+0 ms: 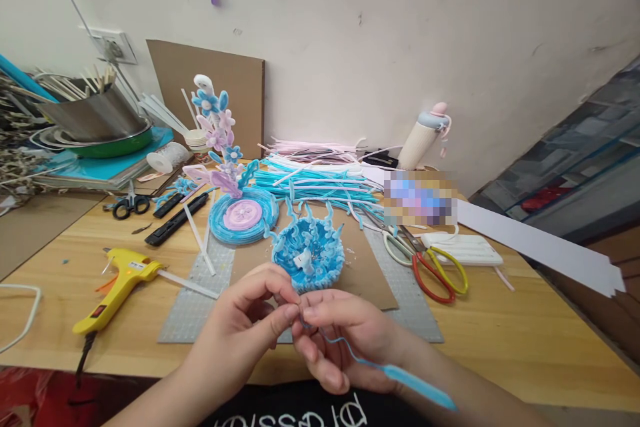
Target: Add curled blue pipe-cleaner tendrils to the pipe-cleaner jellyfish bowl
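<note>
A light-blue pipe cleaner (420,385) trails over my right wrist, fluffy at its far end and thin as a wire nearer my fingers. My left hand (250,313) is closed, thumb against index finger, at the thin end. Touching it, my right hand (350,327) pinches the same thin strand between thumb and fingers. The very tip is hidden by my fingertips. Just beyond my hands sits a blue fuzzy bowl-shaped piece (327,273) with curly strands standing up from its rim and a small pale blue-white figure (303,260) inside.
Brown cardboard (370,267) lies on a grey cutting mat (185,320). A yellow glue gun (127,273) is at left, near a black utility knife (175,220). Red-and-yellow-handled scissors (435,273) lie at right. Behind are bundled pipe cleaners (315,180) and a flower piece on a round blue base (217,217).
</note>
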`<action>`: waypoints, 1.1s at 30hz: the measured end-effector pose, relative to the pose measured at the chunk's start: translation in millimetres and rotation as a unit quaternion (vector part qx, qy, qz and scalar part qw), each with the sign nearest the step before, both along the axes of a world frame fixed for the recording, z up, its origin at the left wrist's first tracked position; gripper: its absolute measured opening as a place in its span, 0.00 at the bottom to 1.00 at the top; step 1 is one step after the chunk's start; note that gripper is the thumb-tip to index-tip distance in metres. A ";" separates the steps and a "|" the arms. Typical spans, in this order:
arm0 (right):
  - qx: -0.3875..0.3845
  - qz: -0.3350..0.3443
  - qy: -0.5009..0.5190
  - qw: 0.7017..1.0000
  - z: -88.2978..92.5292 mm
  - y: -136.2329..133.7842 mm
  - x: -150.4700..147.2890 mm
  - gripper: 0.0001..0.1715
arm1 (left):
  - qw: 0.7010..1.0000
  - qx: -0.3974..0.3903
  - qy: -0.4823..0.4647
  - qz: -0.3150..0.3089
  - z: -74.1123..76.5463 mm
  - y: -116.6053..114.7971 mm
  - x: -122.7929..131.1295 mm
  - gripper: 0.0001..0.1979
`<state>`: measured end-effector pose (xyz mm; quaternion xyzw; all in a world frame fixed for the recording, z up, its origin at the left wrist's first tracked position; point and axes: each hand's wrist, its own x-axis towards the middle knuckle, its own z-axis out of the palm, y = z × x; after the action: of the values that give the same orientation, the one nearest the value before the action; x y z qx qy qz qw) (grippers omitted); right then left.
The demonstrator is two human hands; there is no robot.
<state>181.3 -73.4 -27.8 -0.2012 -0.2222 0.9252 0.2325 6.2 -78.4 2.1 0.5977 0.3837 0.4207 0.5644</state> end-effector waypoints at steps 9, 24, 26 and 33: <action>0.046 -0.082 -0.054 0.994 5.5 -0.4 -4.5 0.12 | 0.991 0.081 0.099 0.028 2.7 -2.3 0.4 0.04; 0.392 -0.166 -0.370 0.826 43.2 2.6 -0.5 0.07 | 0.982 -0.185 0.022 -0.025 17.1 12.2 0.5 0.13; 0.364 -0.159 -0.333 0.855 46.2 5.1 1.1 0.06 | 0.983 -0.182 0.017 -0.020 19.4 10.9 -1.0 0.13; 0.217 -0.099 -0.159 0.958 44.5 11.2 7.2 0.15 | 0.983 -0.181 -0.009 -0.024 21.5 5.2 -3.2 0.14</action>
<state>188.5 -62.2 16.7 -0.3117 -0.4307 0.7829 0.3231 3.0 -73.3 23.6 0.4904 0.4343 0.3361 0.6767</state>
